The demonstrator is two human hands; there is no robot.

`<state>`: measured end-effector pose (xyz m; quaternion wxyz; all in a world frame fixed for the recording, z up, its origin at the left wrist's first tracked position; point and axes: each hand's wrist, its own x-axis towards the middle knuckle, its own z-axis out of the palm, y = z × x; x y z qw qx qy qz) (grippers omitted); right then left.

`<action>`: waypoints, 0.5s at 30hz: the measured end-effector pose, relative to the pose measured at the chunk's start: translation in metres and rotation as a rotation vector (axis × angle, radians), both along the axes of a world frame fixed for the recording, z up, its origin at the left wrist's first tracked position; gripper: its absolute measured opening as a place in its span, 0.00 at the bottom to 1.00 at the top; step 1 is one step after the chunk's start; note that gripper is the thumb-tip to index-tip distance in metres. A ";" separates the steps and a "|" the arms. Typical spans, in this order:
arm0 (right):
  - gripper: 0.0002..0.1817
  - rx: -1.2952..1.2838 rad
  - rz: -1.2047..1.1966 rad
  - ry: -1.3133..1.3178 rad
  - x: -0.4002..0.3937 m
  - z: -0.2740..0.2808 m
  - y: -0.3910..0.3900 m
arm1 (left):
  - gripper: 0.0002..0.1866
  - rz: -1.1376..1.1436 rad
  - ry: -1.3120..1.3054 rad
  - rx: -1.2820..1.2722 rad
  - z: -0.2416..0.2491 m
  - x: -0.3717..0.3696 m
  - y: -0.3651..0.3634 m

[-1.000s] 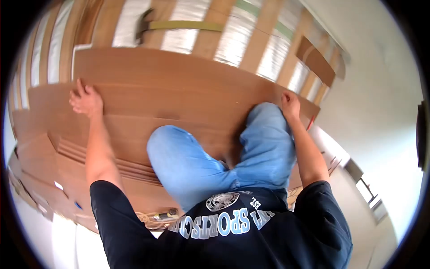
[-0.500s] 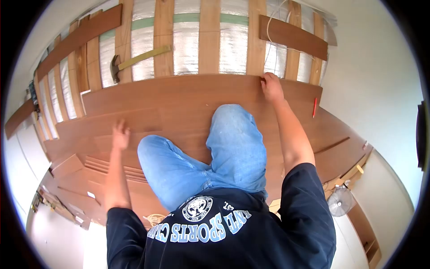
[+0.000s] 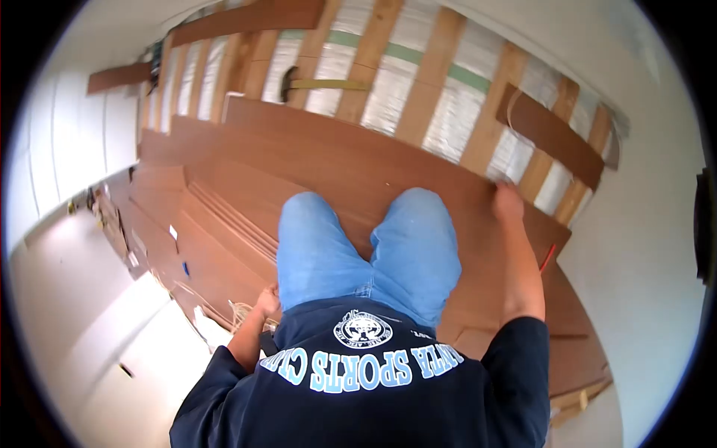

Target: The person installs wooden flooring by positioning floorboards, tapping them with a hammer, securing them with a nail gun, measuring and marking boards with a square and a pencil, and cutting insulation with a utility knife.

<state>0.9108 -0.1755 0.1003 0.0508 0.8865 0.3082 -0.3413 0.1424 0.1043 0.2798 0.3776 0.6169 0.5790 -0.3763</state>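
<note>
My right hand [image 3: 509, 201] is at the far edge of a brown floorboard [image 3: 358, 153], its fingers curled together at the edge; whatever may be between them is too small to tell. Close by my left hip, my left hand [image 3: 267, 301] has its fingers curled, partly hidden by my leg and shirt. A claw hammer [image 3: 328, 84] with a yellowish handle lies across the wooden joists [image 3: 433, 75], just past the board edge. Silvery sheeting [image 3: 403, 67] shows between the joists. To the right of my right arm lies a red pencil-like stick [image 3: 549, 257].
Loose brown board pieces lie over the joists at the right [image 3: 553, 134] and far left [image 3: 246, 21]. Stacked planks [image 3: 231, 220] lie left of my knees. Tan cord [image 3: 240, 313] is near my left hand. A white wall [image 3: 635, 187] bounds the right side.
My left hand has drawn back from over the boards to my left hip. My right hand remains at the board edge. The view has turned, and my left knee has shifted.
</note>
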 end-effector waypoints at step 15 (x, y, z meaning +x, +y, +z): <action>0.16 -0.051 0.099 0.103 -0.072 -0.039 -0.186 | 0.19 0.574 -0.213 0.398 -0.011 -0.037 -0.202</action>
